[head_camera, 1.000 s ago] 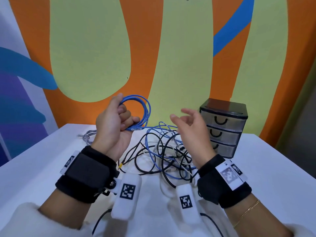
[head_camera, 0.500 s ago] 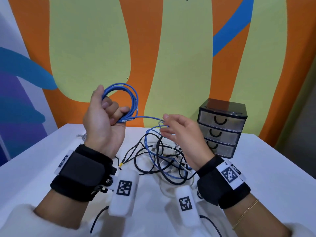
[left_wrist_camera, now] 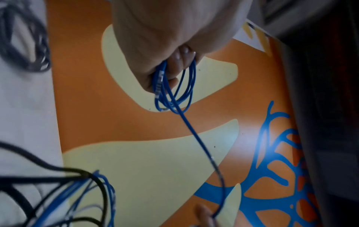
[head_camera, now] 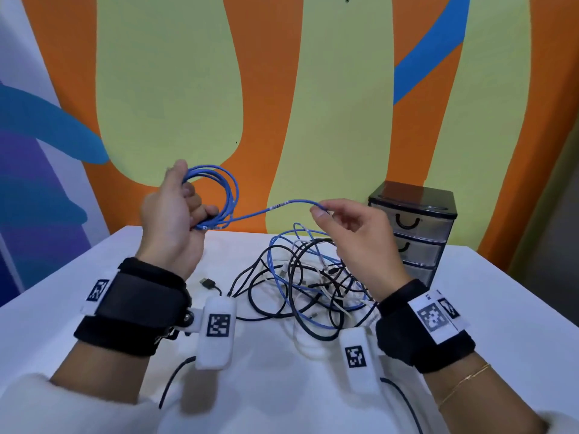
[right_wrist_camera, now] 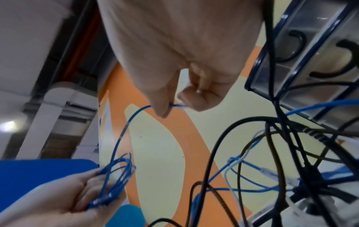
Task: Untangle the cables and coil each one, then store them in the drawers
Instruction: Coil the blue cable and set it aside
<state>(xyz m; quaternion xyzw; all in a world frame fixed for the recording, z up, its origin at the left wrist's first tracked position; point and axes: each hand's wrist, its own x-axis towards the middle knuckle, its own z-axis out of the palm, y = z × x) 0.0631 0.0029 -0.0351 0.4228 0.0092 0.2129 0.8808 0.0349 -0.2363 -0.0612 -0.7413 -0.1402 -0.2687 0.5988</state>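
Observation:
My left hand (head_camera: 175,220) is raised above the table and grips a coil of thin blue cable (head_camera: 219,195), seen close in the left wrist view as the blue coil (left_wrist_camera: 174,92). A straight run of that cable (head_camera: 282,205) stretches right to my right hand (head_camera: 351,227), which pinches its free end (right_wrist_camera: 175,105) between thumb and forefinger. Below, a tangle of black, blue and white cables (head_camera: 307,277) lies on the white table (head_camera: 94,308). A small three-drawer unit (head_camera: 413,233) stands behind the tangle at the right, its drawers closed.
A black USB plug (head_camera: 207,282) lies loose on the table left of the tangle. The painted orange and green wall (head_camera: 313,104) rises right behind the table's far edge. Bare white surface spreads to the left and right of the cables.
My right hand went from open to pinching the blue cable, then pulled its end up and right, out of the tangle. My left hand rose slightly with the coil.

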